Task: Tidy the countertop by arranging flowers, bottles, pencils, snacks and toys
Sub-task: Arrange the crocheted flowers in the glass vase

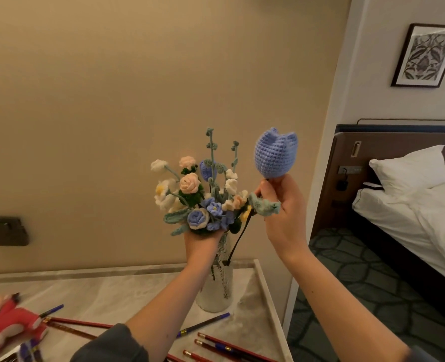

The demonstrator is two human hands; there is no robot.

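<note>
Two raised hands with flowers over a countertop corner.
The left hand [200,247] grips the bouquet [200,197] at the top of the vase [215,291], which stands on the countertop [106,288] at 6 o'clock. The right hand [284,214], at the bouquet's 3 o'clock, holds a single flower [275,155] higher. Pencils [217,347] lie before the vase, a toy [10,327] at 8 o'clock, the bed [412,220] at 3 o'clock.

Your left hand [199,246] grips a crocheted bouquet of blue, peach and white yarn flowers [200,202] upright over the clear glass vase [216,291]. Your right hand [284,218] holds a blue crocheted tulip [275,155] upright beside it. Red and blue pencils [203,323] lie scattered on the surface [112,288].
</note>
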